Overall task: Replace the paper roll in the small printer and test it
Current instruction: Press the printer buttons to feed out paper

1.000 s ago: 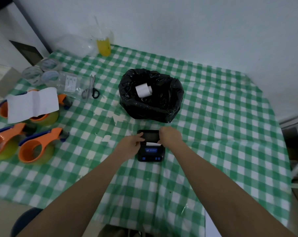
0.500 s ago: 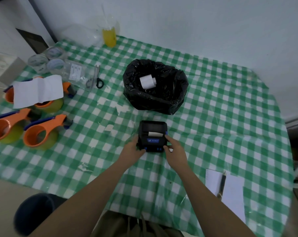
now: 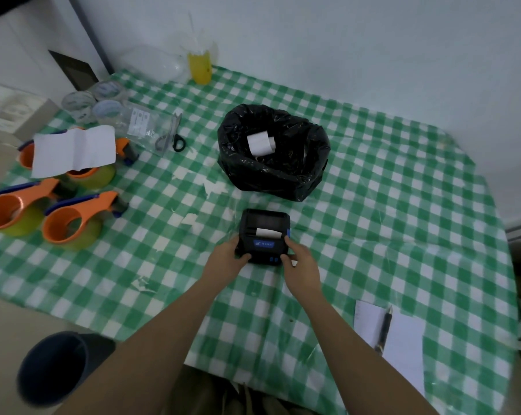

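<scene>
The small black printer [image 3: 263, 233] lies on the green checked tablecloth at the table's middle, its lid down, with a strip of white paper [image 3: 268, 233] sticking out of the slot. My left hand [image 3: 228, 257] grips its near left corner. My right hand [image 3: 299, 262] holds its near right side, thumb by the blue buttons. A white paper roll [image 3: 260, 142] lies inside the black bin bag [image 3: 272, 178] behind the printer.
Three orange tape dispensers [image 3: 73, 218] and a white sheet [image 3: 73, 151] sit at the left. Scissors [image 3: 171, 134], tape rolls [image 3: 105, 107] and a yellow cup [image 3: 200, 67] are at the back. Paper with a pen [image 3: 385, 327] lies near right. A dark bin [image 3: 54, 366] stands below the table edge.
My hands moved from the printer's top back to its near corners and now grip both sides. The lid is down with paper poking out. The view shifted upward.
</scene>
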A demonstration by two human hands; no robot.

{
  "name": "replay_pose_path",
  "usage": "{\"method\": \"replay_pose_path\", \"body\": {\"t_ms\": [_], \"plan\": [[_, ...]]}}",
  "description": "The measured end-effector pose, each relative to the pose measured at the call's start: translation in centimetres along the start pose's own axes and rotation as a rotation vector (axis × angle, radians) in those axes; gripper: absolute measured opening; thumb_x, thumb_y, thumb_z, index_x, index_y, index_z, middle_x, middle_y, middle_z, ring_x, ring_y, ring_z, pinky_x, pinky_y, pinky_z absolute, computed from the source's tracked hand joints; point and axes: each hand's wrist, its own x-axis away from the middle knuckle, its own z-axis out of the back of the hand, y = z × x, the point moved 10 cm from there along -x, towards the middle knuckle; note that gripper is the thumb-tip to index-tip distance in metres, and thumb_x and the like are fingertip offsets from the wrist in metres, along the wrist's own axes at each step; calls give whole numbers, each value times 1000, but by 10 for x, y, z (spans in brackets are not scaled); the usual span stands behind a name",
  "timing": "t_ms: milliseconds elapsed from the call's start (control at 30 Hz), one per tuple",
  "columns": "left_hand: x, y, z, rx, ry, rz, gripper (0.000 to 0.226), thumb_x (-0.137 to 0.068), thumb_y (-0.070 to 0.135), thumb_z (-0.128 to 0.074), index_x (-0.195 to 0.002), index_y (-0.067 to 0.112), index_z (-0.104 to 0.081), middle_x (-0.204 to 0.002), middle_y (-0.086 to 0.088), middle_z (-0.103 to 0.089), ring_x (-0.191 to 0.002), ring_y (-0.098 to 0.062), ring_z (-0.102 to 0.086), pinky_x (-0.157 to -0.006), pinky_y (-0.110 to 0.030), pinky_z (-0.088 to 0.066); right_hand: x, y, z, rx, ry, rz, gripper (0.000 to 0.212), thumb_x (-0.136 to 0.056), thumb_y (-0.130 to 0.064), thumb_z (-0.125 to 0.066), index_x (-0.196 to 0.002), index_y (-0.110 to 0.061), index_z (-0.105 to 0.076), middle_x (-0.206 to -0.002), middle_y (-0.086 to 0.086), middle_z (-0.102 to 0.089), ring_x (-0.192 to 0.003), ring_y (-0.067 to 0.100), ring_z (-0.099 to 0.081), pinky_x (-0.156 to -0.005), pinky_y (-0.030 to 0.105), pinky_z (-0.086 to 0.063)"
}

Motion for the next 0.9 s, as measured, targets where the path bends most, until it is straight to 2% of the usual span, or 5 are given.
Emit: {"method": "replay_pose_path", "body": {"t_ms": [200,400,900], "plan": [[-1,1,-1,-33,-16,-12,48,-84,14,-63,-129,11,-49,-115,-16,-67,-105,-30,-63,-89,-40,-52,-1,0,1,10,-7,-12,43,-95,-15,-50,-138,-21,-45,-138,7,-48,-113,23,-57,-93,34,-49],[-3,1,-1,-43,-24,-20,47,-83,14,-63,-128,11,-50,-114,-17,-67,-104,-31,-63,-87,-37,-51,1,-1,1,-5,-15,-46,44,-95,-13,-50,-138,-21,-44,-141,7,-46,-116,23,-56,-90,30,-47],[-1,4,1,-56,-29,-40,44,-83,15,-63,-125,10,-52,-110,-17,-69,-101,-32,-64,-87,-43,-53,2,0,1,-37,4,-40,43,-95,-11,-49,-137,-20,-46,-139,8,-47,-113,23,-56,-86,25,-44]]}}
